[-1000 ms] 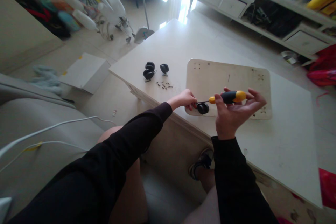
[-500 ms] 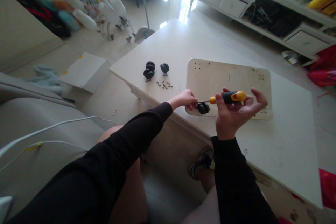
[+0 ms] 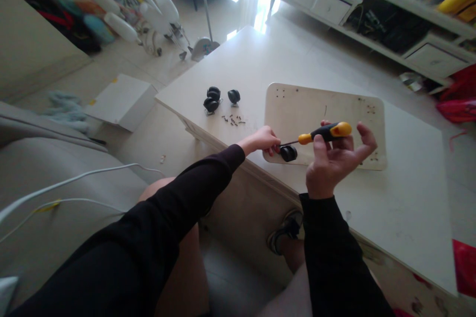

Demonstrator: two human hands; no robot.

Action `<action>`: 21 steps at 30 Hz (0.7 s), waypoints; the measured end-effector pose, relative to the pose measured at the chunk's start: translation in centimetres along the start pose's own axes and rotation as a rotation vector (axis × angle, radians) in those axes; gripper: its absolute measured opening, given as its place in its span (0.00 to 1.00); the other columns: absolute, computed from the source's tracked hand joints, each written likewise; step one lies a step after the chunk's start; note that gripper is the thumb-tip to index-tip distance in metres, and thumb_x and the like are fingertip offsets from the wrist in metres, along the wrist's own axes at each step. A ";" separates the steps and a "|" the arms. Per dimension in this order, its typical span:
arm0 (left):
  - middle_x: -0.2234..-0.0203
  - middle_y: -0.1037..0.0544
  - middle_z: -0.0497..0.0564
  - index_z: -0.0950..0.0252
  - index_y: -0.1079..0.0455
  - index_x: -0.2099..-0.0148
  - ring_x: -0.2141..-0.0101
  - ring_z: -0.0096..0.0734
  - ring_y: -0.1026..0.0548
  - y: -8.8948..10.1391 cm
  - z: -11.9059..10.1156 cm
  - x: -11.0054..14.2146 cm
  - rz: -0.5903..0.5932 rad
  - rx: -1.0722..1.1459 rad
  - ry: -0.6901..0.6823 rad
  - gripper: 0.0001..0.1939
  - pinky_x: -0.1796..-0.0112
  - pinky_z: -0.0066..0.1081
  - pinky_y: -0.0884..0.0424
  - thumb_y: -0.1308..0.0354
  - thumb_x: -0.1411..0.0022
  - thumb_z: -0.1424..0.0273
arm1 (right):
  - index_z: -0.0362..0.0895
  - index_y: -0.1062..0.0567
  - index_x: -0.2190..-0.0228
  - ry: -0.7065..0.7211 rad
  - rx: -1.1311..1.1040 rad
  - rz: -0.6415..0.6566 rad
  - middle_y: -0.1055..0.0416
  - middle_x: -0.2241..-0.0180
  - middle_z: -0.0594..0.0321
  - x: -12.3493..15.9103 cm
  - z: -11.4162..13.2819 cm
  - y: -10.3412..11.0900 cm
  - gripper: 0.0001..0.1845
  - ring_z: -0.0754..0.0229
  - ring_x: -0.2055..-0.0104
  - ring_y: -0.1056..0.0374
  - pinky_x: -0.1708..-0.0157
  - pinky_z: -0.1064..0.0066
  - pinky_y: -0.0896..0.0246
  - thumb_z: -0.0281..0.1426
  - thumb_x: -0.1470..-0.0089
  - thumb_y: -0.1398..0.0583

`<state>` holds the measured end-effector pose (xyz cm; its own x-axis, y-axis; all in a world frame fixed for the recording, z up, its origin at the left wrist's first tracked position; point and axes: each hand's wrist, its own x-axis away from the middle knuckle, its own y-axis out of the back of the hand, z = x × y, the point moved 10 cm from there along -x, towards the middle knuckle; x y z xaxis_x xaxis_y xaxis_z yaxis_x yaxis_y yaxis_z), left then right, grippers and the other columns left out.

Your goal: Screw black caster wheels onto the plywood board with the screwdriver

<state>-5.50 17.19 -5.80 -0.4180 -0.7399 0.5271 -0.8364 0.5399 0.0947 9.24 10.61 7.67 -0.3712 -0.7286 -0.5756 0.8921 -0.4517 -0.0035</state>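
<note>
My right hand (image 3: 334,158) holds a screwdriver (image 3: 325,132) with a black and yellow handle, its shaft pointing left toward a black caster wheel (image 3: 288,153). The caster sits at the near left corner of a pale wooden board (image 3: 327,109) lying on the white table (image 3: 401,198). My left hand (image 3: 262,140) is closed in a pinch at the caster and the screwdriver tip. Both arms wear black sleeves.
More black caster wheels (image 3: 211,100) and several small dark screws (image 3: 232,120) lie at the table's left end. A white box (image 3: 122,101) sits on the floor to the left. White cables (image 3: 74,183) cross the grey sofa. A white cabinet (image 3: 372,15) stands behind.
My right hand has turned on the screwdriver handle and its rear end has risen slightly. The left hand stays at the caster.
</note>
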 end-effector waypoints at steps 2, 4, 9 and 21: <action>0.73 0.17 0.55 0.72 0.24 0.71 0.80 0.22 0.26 0.0 -0.1 0.1 0.003 -0.002 -0.003 0.14 0.74 0.25 0.28 0.44 0.32 0.80 | 0.54 0.45 0.39 0.007 -0.002 0.031 0.27 0.49 0.58 0.0 0.2 -0.3 0.38 0.48 0.41 0.22 0.40 0.36 0.24 0.37 0.47 0.36; 0.73 0.17 0.55 0.73 0.23 0.71 0.80 0.22 0.26 0.0 -0.2 0.1 -0.002 -0.006 -0.003 0.14 0.74 0.26 0.28 0.44 0.32 0.80 | 0.55 0.46 0.38 0.046 0.005 0.028 0.29 0.48 0.58 -0.1 0.7 -0.4 0.41 0.49 0.41 0.22 0.40 0.37 0.24 0.37 0.48 0.34; 0.73 0.17 0.54 0.72 0.24 0.70 0.80 0.22 0.26 0.1 -0.3 0.3 -0.011 -0.006 -0.003 0.14 0.74 0.25 0.28 0.44 0.31 0.80 | 0.56 0.45 0.43 0.077 0.023 -0.047 0.38 0.51 0.66 -0.2 1.1 0.0 0.44 0.57 0.56 0.18 0.45 0.45 0.19 0.35 0.53 0.27; 0.72 0.17 0.55 0.73 0.24 0.69 0.80 0.23 0.25 -0.1 -0.2 0.3 0.000 0.002 0.003 0.14 0.74 0.26 0.28 0.44 0.29 0.79 | 0.54 0.42 0.43 0.089 0.035 -0.085 0.35 0.51 0.65 -0.2 1.2 0.5 0.44 0.55 0.53 0.21 0.42 0.39 0.21 0.34 0.57 0.27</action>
<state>-5.50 17.05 -5.51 -0.4167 -0.7387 0.5298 -0.8370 0.5392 0.0935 9.49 9.95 8.78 -0.4195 -0.6388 -0.6449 0.8481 -0.5291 -0.0275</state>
